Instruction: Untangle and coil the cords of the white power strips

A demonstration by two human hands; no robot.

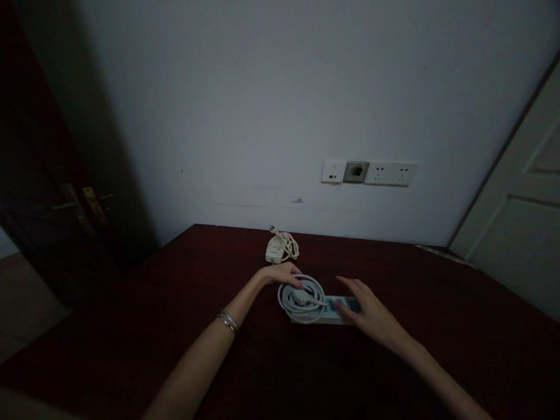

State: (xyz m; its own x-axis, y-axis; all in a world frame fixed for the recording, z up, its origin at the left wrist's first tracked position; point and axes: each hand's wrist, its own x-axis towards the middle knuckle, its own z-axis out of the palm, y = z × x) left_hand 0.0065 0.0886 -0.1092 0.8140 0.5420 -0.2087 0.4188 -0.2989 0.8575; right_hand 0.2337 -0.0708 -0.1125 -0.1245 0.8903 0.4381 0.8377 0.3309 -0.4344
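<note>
A white power strip (337, 319) lies lengthwise on the dark red table, with blue-tinted sockets along its top. Its white cable (286, 305) is wound into a round coil over the strip's left end, the plug (301, 296) sitting in the middle. My left hand (283, 274) reaches in from the upper left of the coil. Its thumb goes over the loops and its fingers are at the far side, partly hidden, pinching the cable. At the strip's right end, my right hand (368, 309) is held with thumb and fingers apart, the thumb over the sockets.
Behind my left hand lies a small cream-coloured adapter (275, 251) with its bundled cord. The table (205, 250) meets a white wall carrying a row of sockets (386, 173). A flat strip (444, 255) rests at the back right edge. Doors stand on both sides.
</note>
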